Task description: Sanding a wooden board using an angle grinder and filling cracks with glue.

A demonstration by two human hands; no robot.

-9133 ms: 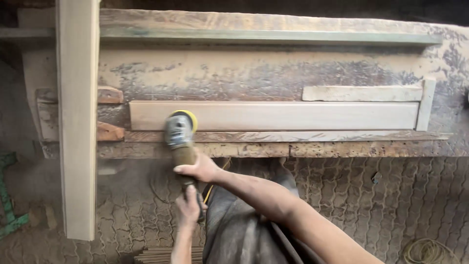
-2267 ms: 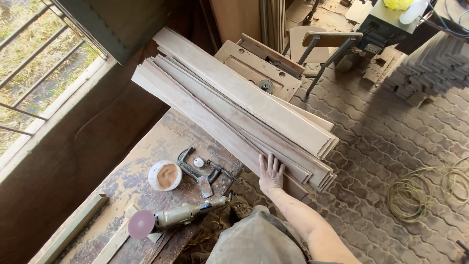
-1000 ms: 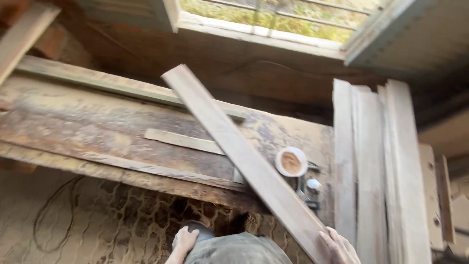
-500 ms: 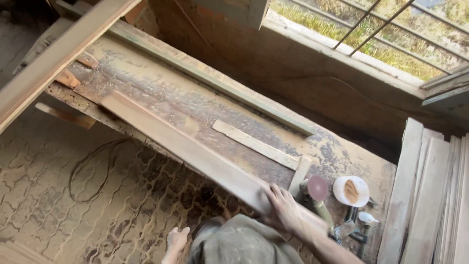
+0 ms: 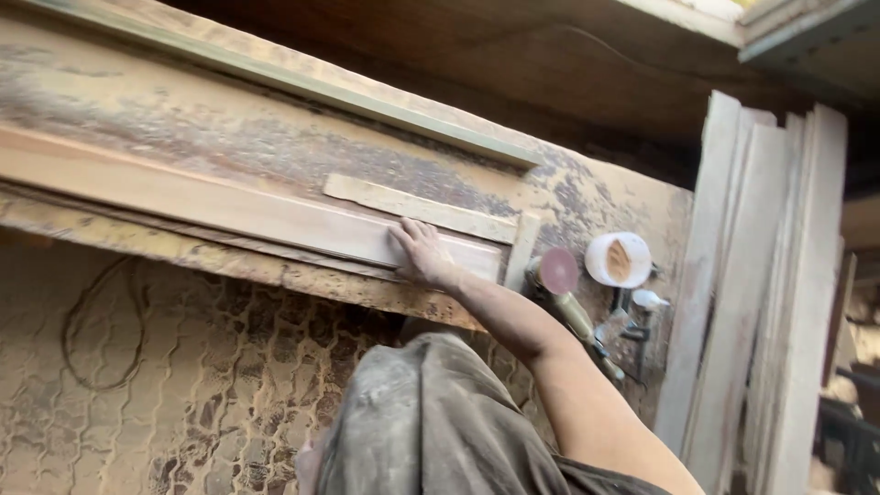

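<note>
Near the workbench's (image 5: 275, 284) front edge, the right hand (image 5: 420, 249) lies flat, fingers slightly spread, on the long board's (image 5: 211, 203) right end; the board's left end is cut off by the frame. Only a blurred sliver of the left hand (image 5: 305, 461) shows beside the trousers, so its fingers cannot be judged, and the sander's (image 5: 570, 298) body is partly hidden behind the forearm.

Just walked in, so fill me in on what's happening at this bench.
A person's right hand lies flat on a long pale wooden board lying lengthwise on the dusty wooden workbench, near its right end. The left hand is not clearly in view. Right of the board lie a handheld sander with a round reddish disc and a white tub of brown paste. More pale planks are stacked at the far right.
</note>
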